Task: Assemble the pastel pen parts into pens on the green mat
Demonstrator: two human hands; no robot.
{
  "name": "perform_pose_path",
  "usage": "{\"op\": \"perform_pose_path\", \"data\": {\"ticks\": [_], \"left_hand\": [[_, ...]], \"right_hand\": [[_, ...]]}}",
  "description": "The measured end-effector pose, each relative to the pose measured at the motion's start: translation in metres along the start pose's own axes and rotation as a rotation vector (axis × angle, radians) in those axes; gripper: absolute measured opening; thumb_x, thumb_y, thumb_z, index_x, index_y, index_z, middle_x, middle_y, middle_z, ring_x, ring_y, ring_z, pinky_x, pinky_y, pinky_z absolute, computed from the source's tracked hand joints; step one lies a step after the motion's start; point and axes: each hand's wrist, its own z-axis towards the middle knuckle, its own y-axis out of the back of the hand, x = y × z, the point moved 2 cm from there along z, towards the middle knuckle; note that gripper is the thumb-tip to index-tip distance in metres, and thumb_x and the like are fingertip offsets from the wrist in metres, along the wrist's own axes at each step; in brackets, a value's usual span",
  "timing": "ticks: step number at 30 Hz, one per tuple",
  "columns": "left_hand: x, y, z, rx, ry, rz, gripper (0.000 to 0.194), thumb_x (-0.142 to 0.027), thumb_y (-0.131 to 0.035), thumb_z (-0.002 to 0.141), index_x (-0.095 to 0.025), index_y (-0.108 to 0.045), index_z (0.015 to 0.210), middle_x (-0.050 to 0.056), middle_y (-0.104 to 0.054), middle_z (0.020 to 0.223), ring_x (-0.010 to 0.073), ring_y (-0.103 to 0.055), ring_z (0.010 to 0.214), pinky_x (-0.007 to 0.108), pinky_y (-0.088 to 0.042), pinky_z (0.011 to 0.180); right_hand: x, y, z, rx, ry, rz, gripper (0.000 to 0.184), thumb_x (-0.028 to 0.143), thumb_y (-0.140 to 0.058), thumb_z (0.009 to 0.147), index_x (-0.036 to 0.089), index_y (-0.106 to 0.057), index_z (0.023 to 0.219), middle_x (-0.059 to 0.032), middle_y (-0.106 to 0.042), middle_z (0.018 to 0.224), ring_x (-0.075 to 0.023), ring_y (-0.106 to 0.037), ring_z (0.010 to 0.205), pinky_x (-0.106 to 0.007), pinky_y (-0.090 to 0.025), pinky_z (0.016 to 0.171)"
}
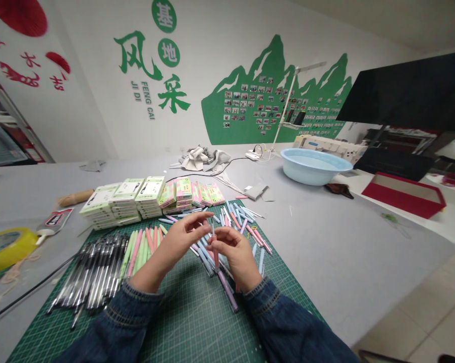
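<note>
My right hand (233,252) is closed around a pink pen (216,256), held nearly upright over the green cutting mat (182,322). From the pen's top end a thin greyish shaft (213,227) sticks up. The thumb and fingers of my left hand (182,237) come together at that upper end; their exact grip is partly hidden. Just below the pink pen lies a purple pen (227,291). Behind and around my hands are loose blue, pink and purple pens (246,217). To the left are green and pink pens (139,252) and a row of clear black-capped pens (95,275).
Stacked pale green boxes (127,196) and pink-green boxes (183,189) stand behind the mat. On the left lie a tape roll (26,242) and a glue tube (55,222). A blue basin (306,174), cloth (201,159) and a red box (403,194) are farther back.
</note>
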Motion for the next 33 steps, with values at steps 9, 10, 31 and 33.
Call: {"op": "perform_pose_path", "data": {"ticks": [9,10,31,33], "left_hand": [[0.055,0.050,0.031,-0.166,0.304,0.909,0.018,-0.027,-0.055,0.073,-0.021,-0.071,0.079,0.007,-0.071,0.084,0.0233,-0.063,0.083,0.029,-0.042,0.072],[0.062,0.049,0.033,-0.167,0.337,0.971,0.018,-0.025,-0.055,0.072,-0.020,-0.071,0.077,0.009,-0.071,0.084,0.0247,-0.063,0.085,0.030,-0.042,0.073],[0.038,0.006,0.026,-0.243,0.125,-0.072,0.038,-0.035,-0.062,0.075,-0.018,-0.062,0.108,0.006,-0.069,0.084,0.0171,-0.063,0.072,0.027,-0.048,0.063],[0.027,-0.002,0.021,-0.246,0.120,-0.305,0.037,-0.037,-0.067,0.072,-0.016,-0.066,0.102,0.007,-0.069,0.087,0.0171,-0.064,0.078,0.026,-0.049,0.066]], "right_hand": [[0.001,0.005,0.002,-0.069,0.020,0.012,0.021,0.022,-0.070,0.072,0.017,-0.064,0.091,-0.0014,-0.065,0.080,-0.0172,-0.065,0.071,-0.037,-0.053,0.075],[0.002,0.005,0.002,-0.067,0.023,0.014,0.021,0.022,-0.070,0.072,0.017,-0.064,0.091,-0.0013,-0.064,0.080,-0.0169,-0.064,0.072,-0.037,-0.053,0.075],[0.001,0.000,0.002,-0.020,-0.061,0.026,0.021,0.025,-0.070,0.071,0.017,-0.060,0.088,0.0004,-0.062,0.076,-0.0164,-0.065,0.062,-0.034,-0.054,0.066],[0.001,-0.001,0.001,-0.010,-0.071,0.031,0.021,0.025,-0.070,0.070,0.017,-0.060,0.087,0.0008,-0.062,0.074,-0.0163,-0.065,0.062,-0.034,-0.055,0.064]]}}
